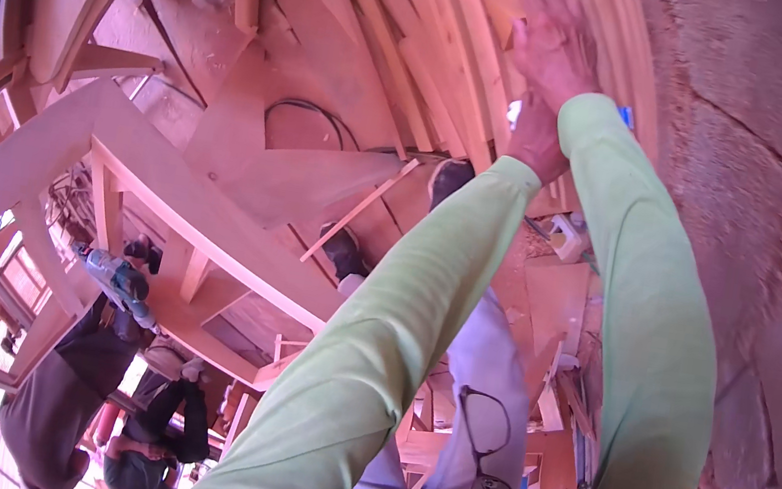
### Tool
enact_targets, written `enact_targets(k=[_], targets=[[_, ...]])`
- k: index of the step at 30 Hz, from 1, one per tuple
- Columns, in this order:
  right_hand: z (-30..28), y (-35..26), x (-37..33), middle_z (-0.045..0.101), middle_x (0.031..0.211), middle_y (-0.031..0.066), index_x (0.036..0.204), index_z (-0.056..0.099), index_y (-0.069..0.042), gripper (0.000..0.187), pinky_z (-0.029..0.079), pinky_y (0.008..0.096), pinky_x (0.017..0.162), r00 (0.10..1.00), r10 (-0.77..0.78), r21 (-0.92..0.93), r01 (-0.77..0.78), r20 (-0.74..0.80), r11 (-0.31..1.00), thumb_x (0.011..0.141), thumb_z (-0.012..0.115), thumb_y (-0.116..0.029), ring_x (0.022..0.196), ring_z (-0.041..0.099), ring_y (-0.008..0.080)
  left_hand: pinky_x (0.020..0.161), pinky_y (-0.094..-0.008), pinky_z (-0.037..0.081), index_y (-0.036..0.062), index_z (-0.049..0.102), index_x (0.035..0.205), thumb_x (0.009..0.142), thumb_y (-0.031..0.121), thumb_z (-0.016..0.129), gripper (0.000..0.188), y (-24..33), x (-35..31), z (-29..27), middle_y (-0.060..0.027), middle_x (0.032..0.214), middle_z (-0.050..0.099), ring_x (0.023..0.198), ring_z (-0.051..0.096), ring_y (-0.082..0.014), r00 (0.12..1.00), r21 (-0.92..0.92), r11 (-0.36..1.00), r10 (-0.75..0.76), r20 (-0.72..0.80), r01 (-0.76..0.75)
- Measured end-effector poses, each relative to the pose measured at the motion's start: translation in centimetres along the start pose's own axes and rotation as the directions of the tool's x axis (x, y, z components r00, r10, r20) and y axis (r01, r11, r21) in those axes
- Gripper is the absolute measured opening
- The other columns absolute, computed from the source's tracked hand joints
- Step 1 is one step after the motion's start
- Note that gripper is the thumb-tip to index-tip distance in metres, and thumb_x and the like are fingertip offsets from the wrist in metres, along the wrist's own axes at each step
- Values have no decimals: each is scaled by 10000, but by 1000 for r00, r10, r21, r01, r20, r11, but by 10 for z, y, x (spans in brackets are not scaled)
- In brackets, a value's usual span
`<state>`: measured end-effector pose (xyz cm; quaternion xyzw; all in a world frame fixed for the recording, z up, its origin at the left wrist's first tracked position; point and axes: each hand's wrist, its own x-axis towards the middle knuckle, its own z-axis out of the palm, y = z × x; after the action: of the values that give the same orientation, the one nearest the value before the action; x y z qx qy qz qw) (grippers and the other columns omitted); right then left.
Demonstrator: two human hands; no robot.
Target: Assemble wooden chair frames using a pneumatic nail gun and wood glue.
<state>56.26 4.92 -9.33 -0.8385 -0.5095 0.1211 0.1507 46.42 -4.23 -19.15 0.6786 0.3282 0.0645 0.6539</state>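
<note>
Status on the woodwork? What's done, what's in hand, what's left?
Done: a curved wooden frame stands assembled at left. In hand: both hands reach into the stack of planks by the wall; the right hand rests flat on them, the left hand is just below, grip unclear. Left: many loose planks and offcuts on the floor. A co-worker holds a power tool.
</note>
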Motion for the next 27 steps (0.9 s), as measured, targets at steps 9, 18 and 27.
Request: enact_targets(k=[9,18,27], targets=[[73,-5,-14,531,1245,189,1207,568,-33,470,417,526,986,948,283,-282,-235,144,930,867,745,-304,1222,495,382,1074,-468,411,106,617,1305,997,397,567,428,-49,-9,58,-130,1330,627,1302,520,-289,983,-660,738,-186,5,143],[88,8,-15,558,1222,189,1297,517,-77,483,442,512,980,935,276,-366,-182,221,913,887,709,-242,1203,539,387,1109,-481,380,107,619,1324,1007,401,542,439,-46,-64,105,-130,1383,612,1324,511,-307,982,-780,597,-122,143,188],[79,15,-44,463,1397,180,1345,481,-37,645,451,481,995,896,-23,-369,206,444,906,735,675,49,1248,510,385,1133,-489,355,112,626,1329,977,367,564,439,-5,-96,95,-124,1376,630,1310,531,-329,960,-312,949,41,279,50]])
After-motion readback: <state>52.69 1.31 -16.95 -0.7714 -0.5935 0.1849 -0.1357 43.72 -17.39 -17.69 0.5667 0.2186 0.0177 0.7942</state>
